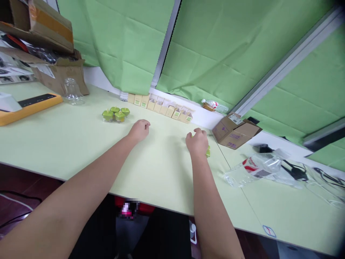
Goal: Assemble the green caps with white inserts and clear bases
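My right hand (198, 141) is over small green pieces on the table, its fingers curled around one that looks like a green candle and is mostly hidden. Beside that hand another green candle (208, 151) shows partly. Fingers loosely folded in, my left hand (139, 130) hovers above the table with nothing visible in it. To its left stands a cluster of several green candles (119, 116) in clear cups, each with a small stem-like tip. Behind both hands, along the wall, runs a row of small cardboard boxes (158, 105), some with green labels.
The pale table (159, 169) borders a green-curtained wall. On the left are a clear glass jar (72, 91), a yellow-edged device (37, 108) and stacked cartons (60, 73). A cardboard box (229, 133), a large plastic bottle (250, 169) and cables (296, 171) lie right; a small bottle (219, 107) rests behind.
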Demonstrator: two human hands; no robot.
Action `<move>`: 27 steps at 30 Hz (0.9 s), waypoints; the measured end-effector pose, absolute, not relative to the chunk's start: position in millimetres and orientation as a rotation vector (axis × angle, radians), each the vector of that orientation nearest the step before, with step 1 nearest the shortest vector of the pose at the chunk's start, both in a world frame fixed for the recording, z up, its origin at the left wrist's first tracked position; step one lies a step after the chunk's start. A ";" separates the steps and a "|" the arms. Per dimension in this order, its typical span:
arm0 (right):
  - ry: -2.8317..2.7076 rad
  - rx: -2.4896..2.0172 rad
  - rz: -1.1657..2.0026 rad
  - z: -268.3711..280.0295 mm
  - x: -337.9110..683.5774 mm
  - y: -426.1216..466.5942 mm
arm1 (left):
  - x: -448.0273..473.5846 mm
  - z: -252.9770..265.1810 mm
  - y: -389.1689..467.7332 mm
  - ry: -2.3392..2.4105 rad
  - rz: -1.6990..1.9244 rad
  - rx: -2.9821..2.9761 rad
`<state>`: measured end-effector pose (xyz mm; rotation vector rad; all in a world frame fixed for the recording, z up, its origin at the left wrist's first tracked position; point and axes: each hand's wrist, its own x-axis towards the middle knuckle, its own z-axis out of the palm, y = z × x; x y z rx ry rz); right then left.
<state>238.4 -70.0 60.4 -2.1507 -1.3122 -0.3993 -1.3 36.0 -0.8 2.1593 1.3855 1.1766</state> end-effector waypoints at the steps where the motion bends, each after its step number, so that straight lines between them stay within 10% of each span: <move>1: -1.296 -2.229 -0.429 61.8 242.2 -72.4 | -7.0 0.1 39.2 1.466 1.174 2.158; 17: -1.424 -2.565 -0.226 60.5 264.3 -76.3 | -47.3 -1.0 60.7 1.822 1.259 2.138; 27: -1.694 -1.817 0.073 47.4 211.0 -66.1 | 28.4 8.5 -8.6 0.766 1.112 2.292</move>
